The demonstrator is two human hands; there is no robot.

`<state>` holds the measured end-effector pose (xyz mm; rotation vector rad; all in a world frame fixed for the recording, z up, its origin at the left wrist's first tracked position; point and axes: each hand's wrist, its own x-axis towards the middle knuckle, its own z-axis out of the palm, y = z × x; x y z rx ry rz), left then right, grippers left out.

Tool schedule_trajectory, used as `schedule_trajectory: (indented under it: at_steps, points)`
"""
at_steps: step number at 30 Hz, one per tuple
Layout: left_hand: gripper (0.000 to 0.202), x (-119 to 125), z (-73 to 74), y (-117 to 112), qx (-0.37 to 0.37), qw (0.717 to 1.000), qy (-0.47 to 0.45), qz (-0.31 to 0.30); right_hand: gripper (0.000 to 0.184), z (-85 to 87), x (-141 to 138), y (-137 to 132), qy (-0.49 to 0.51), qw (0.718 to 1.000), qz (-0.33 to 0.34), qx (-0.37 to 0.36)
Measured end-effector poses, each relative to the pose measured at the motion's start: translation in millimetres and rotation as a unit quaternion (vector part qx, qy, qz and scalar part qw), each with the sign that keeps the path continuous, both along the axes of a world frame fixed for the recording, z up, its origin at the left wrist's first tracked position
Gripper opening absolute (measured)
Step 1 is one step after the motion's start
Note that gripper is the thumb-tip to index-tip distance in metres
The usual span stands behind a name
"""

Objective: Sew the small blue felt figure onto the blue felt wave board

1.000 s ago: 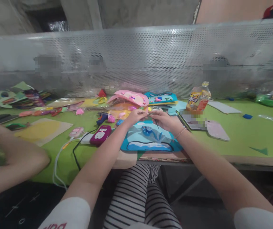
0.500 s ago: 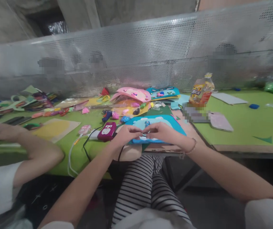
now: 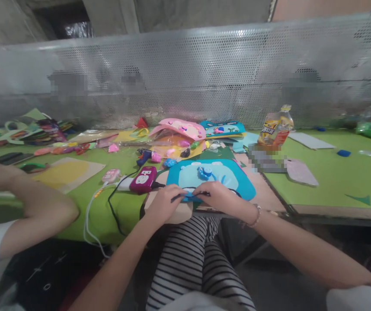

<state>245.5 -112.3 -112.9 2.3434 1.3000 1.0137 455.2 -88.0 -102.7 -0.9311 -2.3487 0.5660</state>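
A blue felt picture [image 3: 224, 175] with a small blue figure [image 3: 204, 172] on it lies at the near edge of the green table [image 3: 328, 172]. My left hand [image 3: 164, 202] and my right hand [image 3: 216, 195] are closed side by side at its front edge. Between them runs a thin dark thread or strip [image 3: 188, 195] that both hands pinch.
A purple device [image 3: 144, 179] with cables lies left of the felt. Pink and blue felt pieces [image 3: 179, 128], a bottle [image 3: 274, 129] and a pale cut-out [image 3: 300, 172] lie further back. Another person's arm [image 3: 26, 203] rests on the table at left. A perforated metal screen [image 3: 185, 73] backs the table.
My hands have come down from above the felt picture to its near edge. The view has shifted a little, and the other person's arm has moved slightly.
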Motion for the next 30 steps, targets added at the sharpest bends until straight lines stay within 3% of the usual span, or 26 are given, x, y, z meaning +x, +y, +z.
schedule_trajectory:
  at_steps: [5,15,25,30]
  points:
    - [0.022,-4,-8.6,-11,0.054,0.997,0.037,0.047,0.023,1.5,0,-5,-0.006,1.0,0.0,0.019]
    - [0.031,1,-10.6,-11,0.105,0.981,0.164,0.023,0.022,-0.2,2,-7,0.028,0.998,0.051,0.036]
    - [0.009,0,-18.2,-14,0.13,0.99,0.06,0.018,0.023,-0.6,2,-6,0.026,0.996,0.06,0.053]
    - [0.009,1,-19.2,-16,0.151,0.986,0.053,0.035,0.024,0.5,1,-8,0.018,0.996,0.058,0.062]
